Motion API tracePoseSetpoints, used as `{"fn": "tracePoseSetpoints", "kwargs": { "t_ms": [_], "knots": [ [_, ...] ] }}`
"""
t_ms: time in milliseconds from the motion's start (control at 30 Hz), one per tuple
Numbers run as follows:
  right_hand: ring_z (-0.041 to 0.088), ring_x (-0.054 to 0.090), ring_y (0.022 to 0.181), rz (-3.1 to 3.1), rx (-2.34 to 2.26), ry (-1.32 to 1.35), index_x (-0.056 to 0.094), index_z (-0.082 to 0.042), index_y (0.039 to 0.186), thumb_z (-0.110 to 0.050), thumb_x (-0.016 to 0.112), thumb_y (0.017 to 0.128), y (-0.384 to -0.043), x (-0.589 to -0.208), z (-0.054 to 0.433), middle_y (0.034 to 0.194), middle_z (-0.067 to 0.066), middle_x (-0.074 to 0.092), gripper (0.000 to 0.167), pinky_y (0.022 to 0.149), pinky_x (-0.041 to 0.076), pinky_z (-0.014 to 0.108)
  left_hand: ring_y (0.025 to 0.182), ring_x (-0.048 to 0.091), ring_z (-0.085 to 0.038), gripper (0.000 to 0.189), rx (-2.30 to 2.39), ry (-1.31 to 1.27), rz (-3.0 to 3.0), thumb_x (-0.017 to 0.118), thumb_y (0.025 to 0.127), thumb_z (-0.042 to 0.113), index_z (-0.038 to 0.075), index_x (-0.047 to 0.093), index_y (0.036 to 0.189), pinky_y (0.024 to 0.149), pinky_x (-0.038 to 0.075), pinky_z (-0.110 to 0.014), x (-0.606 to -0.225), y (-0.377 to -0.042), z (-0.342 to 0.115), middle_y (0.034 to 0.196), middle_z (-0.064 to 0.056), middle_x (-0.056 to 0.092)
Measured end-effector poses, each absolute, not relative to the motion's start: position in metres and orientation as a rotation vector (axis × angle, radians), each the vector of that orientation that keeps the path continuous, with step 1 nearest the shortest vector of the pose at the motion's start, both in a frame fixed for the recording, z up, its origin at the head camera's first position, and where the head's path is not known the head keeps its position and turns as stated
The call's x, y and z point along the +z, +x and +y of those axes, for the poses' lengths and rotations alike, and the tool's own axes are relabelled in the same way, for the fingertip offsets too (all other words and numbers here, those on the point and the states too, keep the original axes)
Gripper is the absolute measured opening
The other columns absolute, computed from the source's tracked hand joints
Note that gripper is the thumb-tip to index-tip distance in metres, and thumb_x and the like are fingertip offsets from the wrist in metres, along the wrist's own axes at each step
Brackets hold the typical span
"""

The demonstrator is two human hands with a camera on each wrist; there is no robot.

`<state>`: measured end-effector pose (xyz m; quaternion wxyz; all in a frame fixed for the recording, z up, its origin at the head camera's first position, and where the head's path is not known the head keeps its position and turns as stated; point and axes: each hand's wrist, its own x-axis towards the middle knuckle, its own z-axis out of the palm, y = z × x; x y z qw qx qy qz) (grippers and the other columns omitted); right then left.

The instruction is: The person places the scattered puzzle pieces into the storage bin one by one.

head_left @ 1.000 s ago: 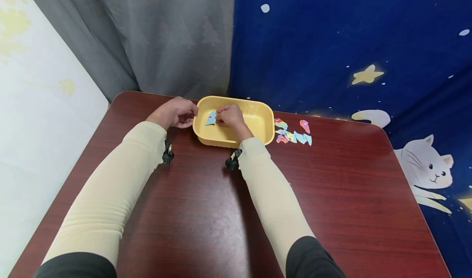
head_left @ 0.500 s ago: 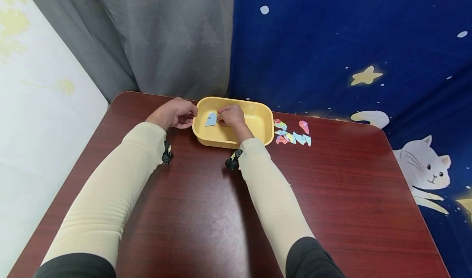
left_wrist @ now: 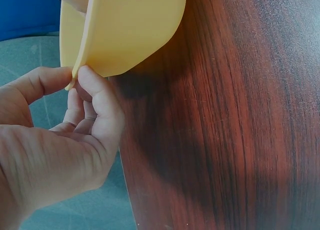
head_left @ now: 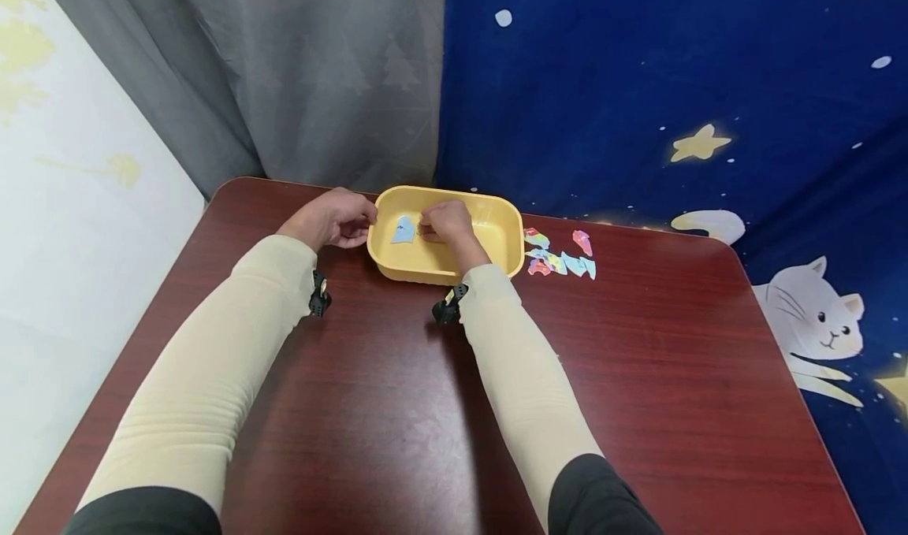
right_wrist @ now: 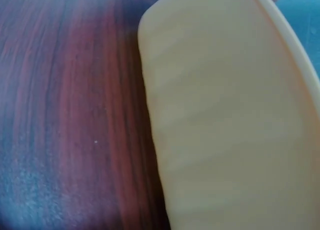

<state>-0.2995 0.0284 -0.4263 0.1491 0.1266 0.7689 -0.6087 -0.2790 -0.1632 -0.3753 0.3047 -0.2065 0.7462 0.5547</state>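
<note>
A yellow plastic basin (head_left: 496, 239) stands at the back edge of the table. My left hand (head_left: 333, 218) pinches its left rim between thumb and forefinger, which the left wrist view shows close up, with the basin's outer wall (left_wrist: 135, 30) beside the hand. Inside the basin, my right hand (head_left: 448, 224) reaches down with bent fingers. Just left of those fingertips lies a light-blue piece (head_left: 403, 230) with an irregular outline. Whether the right fingers hold anything, I cannot tell. In the right wrist view the basin's side (right_wrist: 225, 110) hides that hand.
Right of the basin, several colourful cut-out pieces (head_left: 556, 262) lie on the dark red wooden table (head_left: 674, 346), with a pink one (head_left: 582, 242) a little apart. A grey curtain (head_left: 340, 70) and a blue printed one (head_left: 603, 86) hang behind the table.
My right fingertips have shifted slightly right, leaving a small gap to the light-blue piece, which now shows more fully. My left hand keeps its grip on the rim.
</note>
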Motion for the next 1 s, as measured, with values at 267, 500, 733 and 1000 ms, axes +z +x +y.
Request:
{"fn": "tracePoseSetpoints", "kwargs": {
  "t_ms": [267,500,733,1000],
  "knots": [
    [0.025,0.069,0.067,2.171,-1.777,0.391,0.064,0.006,0.095,-0.004,0.062,0.088,-0.302,-0.413,0.033,0.083,0.018,0.070,0.012,0.066,0.060,0.034,0.062,0.056,-0.012,0.014,1.469,-0.546,1.969,0.055,0.090,0.010,0.006,0.051,0.103,0.068,0.056,-0.024,-0.374,-0.282,-0.167,0.075,-0.002,0.057],
    [0.029,0.072,0.079,2.180,-1.718,0.430,0.060,0.006,0.109,-0.009,0.061,0.091,-0.306,-0.404,0.040,0.092,0.021,0.071,0.024,0.073,0.060,0.036,0.061,0.055,-0.012,0.009,1.476,-0.531,1.985,0.055,0.090,0.009,0.006,0.052,0.097,0.066,0.056,-0.025,-0.373,-0.283,-0.172,0.073,-0.001,0.057],
    [0.031,0.072,0.083,2.216,-1.672,0.429,0.057,0.006,0.115,-0.012,0.060,0.092,-0.302,-0.396,0.052,0.095,0.023,0.071,0.030,0.073,0.060,0.037,0.063,0.057,-0.012,0.010,1.467,-0.538,1.976,0.055,0.091,0.010,0.005,0.051,0.099,0.067,0.057,-0.025,-0.374,-0.284,-0.176,0.074,-0.002,0.056],
    [0.030,0.072,0.086,2.215,-1.695,0.408,0.059,0.008,0.115,-0.014,0.061,0.092,-0.296,-0.387,0.074,0.100,0.024,0.070,0.031,0.078,0.059,0.038,0.062,0.057,-0.012,0.010,1.468,-0.525,1.972,0.055,0.091,0.010,0.005,0.051,0.098,0.067,0.056,-0.024,-0.376,-0.282,-0.180,0.071,-0.001,0.056]
  ]
}}
